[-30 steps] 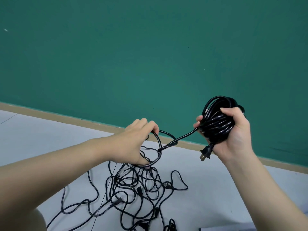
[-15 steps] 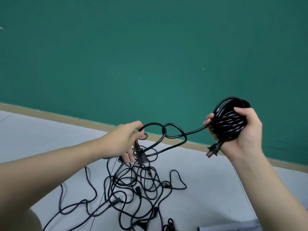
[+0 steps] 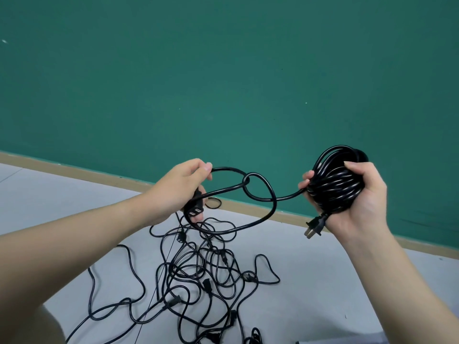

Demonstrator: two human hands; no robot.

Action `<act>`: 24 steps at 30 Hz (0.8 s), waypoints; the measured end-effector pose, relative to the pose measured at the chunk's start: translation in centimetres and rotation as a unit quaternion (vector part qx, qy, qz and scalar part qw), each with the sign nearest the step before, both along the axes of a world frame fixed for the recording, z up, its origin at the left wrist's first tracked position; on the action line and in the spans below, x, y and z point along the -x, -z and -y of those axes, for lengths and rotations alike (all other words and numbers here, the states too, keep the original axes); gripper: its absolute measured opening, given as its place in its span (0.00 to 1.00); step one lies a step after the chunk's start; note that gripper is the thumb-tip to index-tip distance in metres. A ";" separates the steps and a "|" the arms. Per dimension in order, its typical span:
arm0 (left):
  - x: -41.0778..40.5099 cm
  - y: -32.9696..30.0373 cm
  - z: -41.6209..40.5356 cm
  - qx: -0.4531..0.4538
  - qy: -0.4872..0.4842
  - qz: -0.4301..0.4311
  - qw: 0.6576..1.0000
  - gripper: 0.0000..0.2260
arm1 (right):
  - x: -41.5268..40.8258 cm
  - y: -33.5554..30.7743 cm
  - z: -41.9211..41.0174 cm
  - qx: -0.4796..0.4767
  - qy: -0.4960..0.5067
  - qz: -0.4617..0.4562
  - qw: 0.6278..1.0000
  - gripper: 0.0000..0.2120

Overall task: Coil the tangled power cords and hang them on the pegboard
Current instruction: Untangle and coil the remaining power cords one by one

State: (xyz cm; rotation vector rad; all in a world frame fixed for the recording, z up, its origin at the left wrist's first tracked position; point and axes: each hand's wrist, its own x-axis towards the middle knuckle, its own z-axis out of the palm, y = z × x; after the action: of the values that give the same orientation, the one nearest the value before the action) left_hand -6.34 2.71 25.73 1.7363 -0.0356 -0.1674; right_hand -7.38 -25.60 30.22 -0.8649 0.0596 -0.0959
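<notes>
Head view: right hand (image 3: 357,194) grips coiled black power cord (image 3: 335,180), its plug (image 3: 314,225) dangling below the palm. Left hand (image 3: 182,189), left of the coil, pinches the cord's looped free end (image 3: 248,192); connector (image 3: 195,209) partly hidden by fingers. Tangled cords (image 3: 198,274) lie below on grey floor (image 3: 62,202), lower strands cut off.

Both forearms (image 3: 82,247) bare to the frame edge; no sleeves, rings or watch visible, seemingly.

Bare indoor room: green wall (image 3: 223,70), tan baseboard (image 3: 74,167), grey floor (image 3: 49,199).
</notes>
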 end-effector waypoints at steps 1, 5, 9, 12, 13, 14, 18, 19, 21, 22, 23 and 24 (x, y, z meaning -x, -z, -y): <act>-0.1 -0.1 -0.2 0.009 0.016 -0.035 0.999 0.14 | 0.0 0.0 -0.1 -0.001 -0.002 -0.002 1.000 0.09; 0.4 -0.3 -0.9 0.046 0.119 -0.135 0.983 0.15 | 0.1 0.1 -0.2 -0.002 -0.006 -0.003 1.000 0.09; 1.0 -0.3 -1.3 0.008 0.150 -0.124 0.981 0.16 | 0.2 0.0 -0.2 0.002 -0.002 -0.004 1.000 0.06; 0.7 0.2 -1.2 -0.041 0.117 -0.061 0.990 0.16 | 0.3 0.2 -0.6 0.004 -0.008 -0.009 1.000 0.06; 0.5 0.3 -1.1 -0.054 0.105 -0.039 0.992 0.17 | 0.3 0.3 -0.8 0.004 -0.012 -0.011 1.000 0.06; 0.3 0.4 -1.0 -0.067 0.095 -0.022 0.993 0.18 | 0.4 0.3 -1.0 0.005 -0.017 -0.013 1.000 0.06; 0.0 0.0 -0.5 -0.062 0.079 -0.013 0.995 0.11 | 0.5 0.4 -2.0 0.003 -0.037 -0.021 0.999 0.06; 0.1 -0.2 -0.4 -0.055 0.085 -0.011 0.995 0.08 | 0.6 0.4 -2.3 0.000 -0.042 -0.022 0.999 0.06; 0.3 -0.4 -0.3 -0.053 0.114 0.004 0.992 0.05 | 0.8 0.3 -2.9 -0.011 -0.051 -0.025 0.998 0.07; 0.4 -0.5 -0.3 -0.054 0.131 0.013 0.990 0.04 | 1.0 0.2 -3.2 -0.017 -0.056 -0.024 0.998 0.07; 0.5 -0.5 -0.2 -0.057 0.146 0.022 0.987 0.05 | 1.0 0.2 -3.5 -0.021 -0.062 -0.021 0.998 0.07; 0.7 -0.5 0.0 -0.063 0.163 0.031 0.984 0.06 | 1.1 0.1 -3.7 -0.023 -0.068 -0.017 0.997 0.07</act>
State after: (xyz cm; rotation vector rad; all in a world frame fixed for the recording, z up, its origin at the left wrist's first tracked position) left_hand -7.02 2.74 26.28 1.8536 -0.3643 -0.3623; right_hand -8.52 -21.85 30.13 -0.8217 0.0343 0.0474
